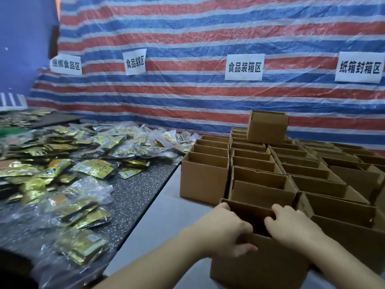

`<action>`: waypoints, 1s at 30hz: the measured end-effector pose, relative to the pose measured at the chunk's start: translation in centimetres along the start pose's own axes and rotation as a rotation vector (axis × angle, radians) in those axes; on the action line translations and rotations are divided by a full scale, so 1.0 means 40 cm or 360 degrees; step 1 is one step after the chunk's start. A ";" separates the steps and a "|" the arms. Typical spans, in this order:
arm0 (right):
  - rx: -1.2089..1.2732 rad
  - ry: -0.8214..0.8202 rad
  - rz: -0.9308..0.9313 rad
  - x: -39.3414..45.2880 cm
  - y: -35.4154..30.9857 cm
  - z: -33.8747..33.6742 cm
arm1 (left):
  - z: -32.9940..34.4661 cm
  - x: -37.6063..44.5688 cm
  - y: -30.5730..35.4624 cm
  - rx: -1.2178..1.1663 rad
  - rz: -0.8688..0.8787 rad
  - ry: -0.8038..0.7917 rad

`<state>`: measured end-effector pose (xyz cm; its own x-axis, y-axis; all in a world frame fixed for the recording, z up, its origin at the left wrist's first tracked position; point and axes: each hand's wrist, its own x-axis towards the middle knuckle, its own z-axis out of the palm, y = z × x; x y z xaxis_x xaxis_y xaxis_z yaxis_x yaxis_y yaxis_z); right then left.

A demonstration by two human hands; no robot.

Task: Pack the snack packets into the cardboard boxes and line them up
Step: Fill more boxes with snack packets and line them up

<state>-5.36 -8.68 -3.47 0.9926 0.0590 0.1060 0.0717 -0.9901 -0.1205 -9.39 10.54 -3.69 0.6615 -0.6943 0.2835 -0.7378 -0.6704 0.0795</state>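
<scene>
An open brown cardboard box (258, 265) stands nearest me on the pale table. My left hand (224, 228) grips its left rim, fingers curled over the edge. My right hand (291, 224) holds the near rim, fingers reaching into the opening. What lies inside the box is hidden in shadow. Rows of open cardboard boxes (258, 176) stand behind and to the right of it. Gold snack packets (62, 167), many in clear bags, are heaped on the dark speckled counter at the left.
One closed box (267, 127) sits on top of the back rows. A striped red, white and blue tarp (187, 38) with several paper signs hangs behind. A bare strip of pale table (166, 217) runs between the packets and the boxes.
</scene>
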 end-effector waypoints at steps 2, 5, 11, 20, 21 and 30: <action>-0.0113 -0.0066 0.0000 0.005 -0.006 -0.018 | -0.001 -0.002 0.000 0.0001 0.0055 0.0062; -0.0136 0.0002 -0.0030 0.020 -0.021 -0.048 | -0.006 0.002 -0.005 -0.0078 0.0047 0.0181; -0.0010 -0.0048 -0.0220 0.019 -0.050 -0.017 | -0.012 0.000 -0.037 -0.0447 -0.0171 0.0820; -0.0132 0.0073 -0.0236 0.015 -0.037 0.029 | -0.032 -0.290 -0.540 0.0233 -0.1912 0.0056; -0.0148 0.0092 -0.0240 0.016 -0.035 0.032 | -0.023 -0.347 -0.568 0.0372 -0.2043 -0.0127; -0.0217 0.0051 -0.0232 0.026 -0.033 0.029 | 0.050 -0.564 -0.583 0.0744 -0.1918 -0.0795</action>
<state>-4.30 -7.16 -4.34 0.9689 0.2013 0.1442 0.1985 -0.9795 0.0333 -6.85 41.32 -13.87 0.9025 0.4172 -0.1072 0.3649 -0.8727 -0.3242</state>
